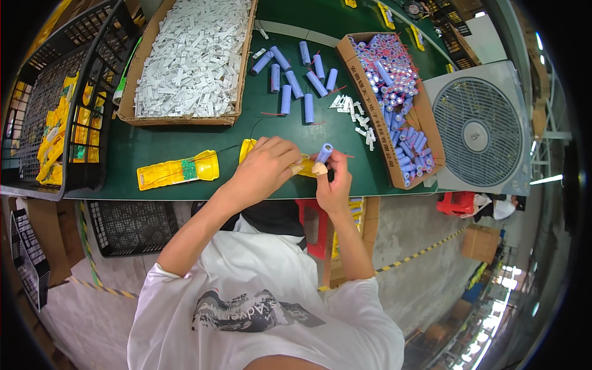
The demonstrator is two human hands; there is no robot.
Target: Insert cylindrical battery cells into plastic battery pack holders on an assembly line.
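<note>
My right hand [333, 180] is closed, pinching a purple cylindrical battery cell [326, 150] between thumb and fingers near the table's front edge. Beside it my left hand [265, 168] bends over a yellow plastic shell [246, 148], its fingers closed on it; the palm hides most of that shell. Tan covers wrap some fingertips on both hands. To the left lies another yellow shell [177, 171], holding a small green circuit board [189, 169] with a dark wire. Several loose purple cells [286, 99] with red wires lie beyond my hands.
A cardboard box of small white plastic pieces [242, 92] stands back left. Another box [370, 102] on the right holds many purple cells, with white pieces [361, 117] beside it. A black crate [92, 80] of yellow shells is far left; a grey fan [478, 132] stands right.
</note>
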